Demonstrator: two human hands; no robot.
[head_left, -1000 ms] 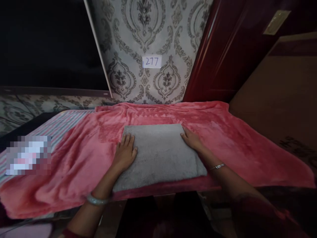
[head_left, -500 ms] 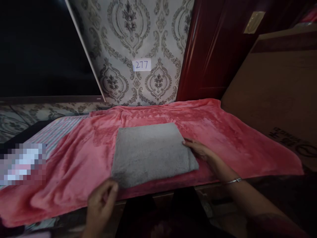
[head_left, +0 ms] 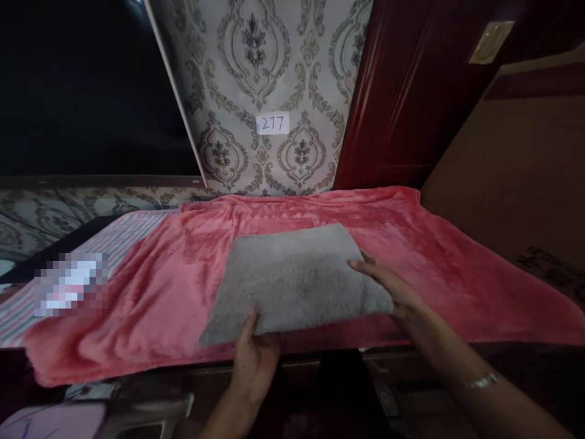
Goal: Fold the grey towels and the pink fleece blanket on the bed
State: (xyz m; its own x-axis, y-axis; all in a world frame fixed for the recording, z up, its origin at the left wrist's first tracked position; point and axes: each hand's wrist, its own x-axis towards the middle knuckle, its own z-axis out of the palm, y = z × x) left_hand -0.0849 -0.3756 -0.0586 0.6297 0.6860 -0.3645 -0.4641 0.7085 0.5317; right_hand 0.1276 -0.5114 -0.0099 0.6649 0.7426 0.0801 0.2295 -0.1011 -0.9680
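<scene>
I hold a folded, rectangular piece of grey plush fabric [head_left: 292, 280] by its near and right sides, above a long pink plush blanket [head_left: 434, 262] spread before me. My left hand [head_left: 258, 356] pinches the near edge, thumb pressed on the upper face and fingers underneath, mostly out of sight. My right hand [head_left: 388, 283] grips the right edge, its thumb on top and the other fingers partly hidden along the side; a silver-coloured metal bracelet [head_left: 482, 381] circles the wrist. The grey fabric lies roughly mid-blanket, its near left corner pointing down toward the blanket's front edge; whether its far side touches the pink pile, I cannot tell.

To the left, a striped cloth in pale pink, white and blue-grey [head_left: 137, 228] shows from under the blanket, and on it sits a pale, pixel-blurred item [head_left: 70, 283]. Above hangs a wide black flat screen with a thin light frame [head_left: 91, 91]. A white paper card handwritten "277" [head_left: 273, 123] is fixed to grey damask-patterned wallpaper [head_left: 301, 79]. At right stand a glossy dark-red panel [head_left: 402, 91] bearing a gold-coloured plate [head_left: 492, 42] and a large brown cardboard box [head_left: 525, 158] with dark printing.
</scene>
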